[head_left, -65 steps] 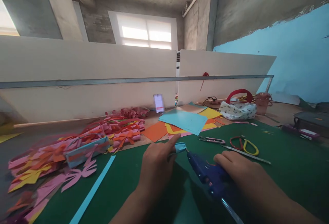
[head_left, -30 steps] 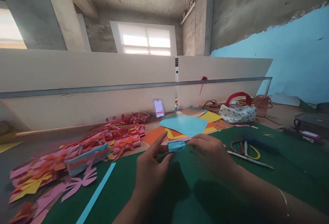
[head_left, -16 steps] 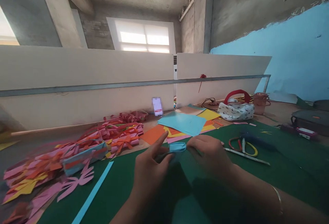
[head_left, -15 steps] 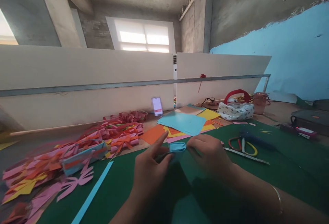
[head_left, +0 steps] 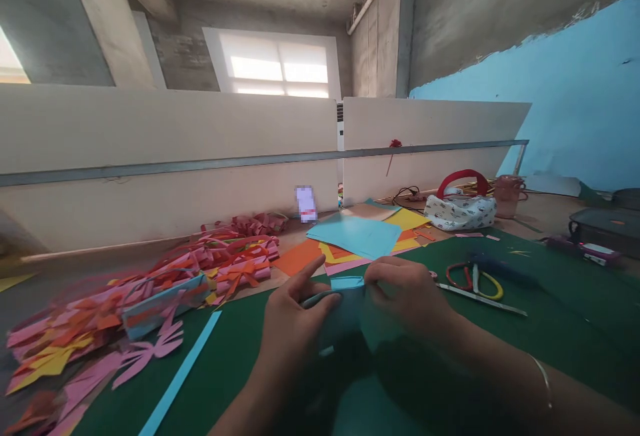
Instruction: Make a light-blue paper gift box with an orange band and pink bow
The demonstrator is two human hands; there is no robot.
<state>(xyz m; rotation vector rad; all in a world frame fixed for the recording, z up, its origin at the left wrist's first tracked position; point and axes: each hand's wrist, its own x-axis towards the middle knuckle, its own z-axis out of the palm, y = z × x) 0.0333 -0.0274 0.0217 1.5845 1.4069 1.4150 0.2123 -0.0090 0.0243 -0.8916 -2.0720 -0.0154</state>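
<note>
A folded piece of light blue paper is held between my two hands above the green mat. My left hand pinches its left part with the thumb below, while the index finger points up and away. At the paper's right end, the bent fingers of my right hand close on the edge. The lower part of the paper lies in shadow, so its full shape is unclear. A small pale spot shows beneath the hands; I cannot tell what it is.
Light blue sheets and an orange sheet lie ahead. A blue strip and a pile of paper cut-outs are left. Red-and-yellow-handled scissors, a metal ruler and a cloth bag are right.
The blue paper has tilted, and less of its upper face shows between my hands. The pale spot has appeared under them. Both hands keep their grip, nearly in place.
</note>
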